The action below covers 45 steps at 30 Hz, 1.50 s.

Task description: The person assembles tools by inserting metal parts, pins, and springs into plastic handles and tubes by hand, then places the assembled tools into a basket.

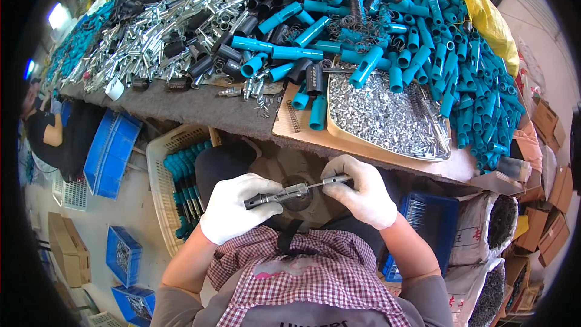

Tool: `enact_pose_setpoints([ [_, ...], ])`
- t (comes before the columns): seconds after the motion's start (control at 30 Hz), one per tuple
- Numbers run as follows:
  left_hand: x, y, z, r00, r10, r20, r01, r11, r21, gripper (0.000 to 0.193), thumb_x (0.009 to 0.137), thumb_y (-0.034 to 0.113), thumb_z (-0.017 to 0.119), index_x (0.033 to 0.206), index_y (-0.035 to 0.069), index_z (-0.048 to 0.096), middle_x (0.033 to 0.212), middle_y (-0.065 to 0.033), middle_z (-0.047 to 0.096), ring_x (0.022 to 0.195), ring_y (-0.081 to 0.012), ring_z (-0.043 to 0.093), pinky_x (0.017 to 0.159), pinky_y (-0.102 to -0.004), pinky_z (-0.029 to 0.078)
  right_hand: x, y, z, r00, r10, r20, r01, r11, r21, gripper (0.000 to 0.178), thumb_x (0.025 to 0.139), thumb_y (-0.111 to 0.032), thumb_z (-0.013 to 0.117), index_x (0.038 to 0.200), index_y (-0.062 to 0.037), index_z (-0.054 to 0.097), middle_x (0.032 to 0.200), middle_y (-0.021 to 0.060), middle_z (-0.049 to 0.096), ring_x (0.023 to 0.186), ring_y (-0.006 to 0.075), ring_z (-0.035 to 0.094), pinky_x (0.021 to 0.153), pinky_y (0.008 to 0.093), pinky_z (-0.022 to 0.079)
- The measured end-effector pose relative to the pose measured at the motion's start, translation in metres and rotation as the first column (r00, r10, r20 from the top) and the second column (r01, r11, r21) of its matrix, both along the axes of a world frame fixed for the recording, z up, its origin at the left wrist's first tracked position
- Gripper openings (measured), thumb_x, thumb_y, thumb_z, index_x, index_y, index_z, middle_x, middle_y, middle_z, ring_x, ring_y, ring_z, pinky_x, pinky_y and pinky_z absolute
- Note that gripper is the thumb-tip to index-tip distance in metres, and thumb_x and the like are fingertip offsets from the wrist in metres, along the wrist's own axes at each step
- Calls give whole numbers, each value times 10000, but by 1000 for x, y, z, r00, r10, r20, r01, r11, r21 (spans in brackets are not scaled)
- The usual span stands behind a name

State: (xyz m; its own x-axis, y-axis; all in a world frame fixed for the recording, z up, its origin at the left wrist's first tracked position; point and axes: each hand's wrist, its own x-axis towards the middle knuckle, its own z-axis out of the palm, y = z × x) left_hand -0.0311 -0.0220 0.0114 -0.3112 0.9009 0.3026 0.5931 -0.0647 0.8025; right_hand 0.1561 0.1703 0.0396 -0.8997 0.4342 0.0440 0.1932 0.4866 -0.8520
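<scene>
My left hand (233,209), in a white glove, is closed around a grey metal tube assembly (293,192), with its slotted end pointing right. My right hand (361,191), also gloved in white, pinches a thin metal rod (316,185) with a thicker cylindrical piece (336,179) at the fingers. The rod's left tip meets the assembly's slotted end; whether it sits inside, I cannot tell. Both hands are above my lap, in front of a checked apron (315,272).
Ahead, a carpeted bench (242,112) bears heaps of teal sleeves (423,54), metal rods (151,36) and black sleeves. A tray (330,115) holds small metal pieces. Left stands a cream crate (158,172) of teal-handled tools; right, a blue bin (445,206) and sacks (472,236).
</scene>
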Motion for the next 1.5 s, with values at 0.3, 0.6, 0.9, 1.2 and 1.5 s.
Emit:
enact_pose_setpoints([
  [0.3, -3, 2, -2, 1000, -13, -11, 13, 999, -31, 326, 706, 102, 844, 1009, 47, 738, 894, -110, 726, 747, -234, 707, 691, -311, 562, -1, -2, -6, 1000, 1, 27, 1, 998, -63, 255, 818, -187, 689, 997, -8, 658, 885, 143, 675, 826, 275, 677, 770, 354, 525],
  [0.6, 1, 3, -12, 991, -63, 117, 72, 995, -70, 329, 720, 116, 846, 1024, 48, 740, 893, -114, 727, 756, -235, 708, 702, -311, 561, -4, -14, -23, 990, 141, -6, -141, 990, -21, 253, 894, -158, 670, 1065, -28, 535, 803, 150, 628, 760, 315, 659, 708, 390, 513],
  [0.9, 9, 6, -10, 989, 0, 151, 13, 996, -90, 312, 689, 63, 822, 988, 9, 748, 871, -120, 716, 753, -219, 693, 695, -311, 539, 0, -13, -37, 981, -12, -195, -80, 885, -460, 350, 1030, -281, 447, 1160, 16, 580, 1059, 145, 656, 973, 218, 637, 875, 346, 492],
  [1.2, 15, 10, -17, 991, 51, 125, -41, 996, -78, 314, 695, 76, 818, 992, 8, 744, 874, -123, 714, 748, -227, 694, 694, -314, 541, -9, -34, -57, 990, -13, -143, -90, 722, -686, 576, 1079, -395, 376, 1414, 61, 484, 1247, 167, 649, 1131, 216, 617, 1016, 360, 468],
  [1.5, 10, 1, -15, 979, 135, 152, -126, 990, -66, 294, 704, 82, 802, 979, 1, 740, 888, -129, 716, 764, -220, 688, 727, -317, 541, -45, 40, 0, 955, 29, -297, 219, 606, 765, 136, 823, -106, 641, 938, -79, 708, 953, 94, 648, 896, 300, 619, 794, 407, 500],
])
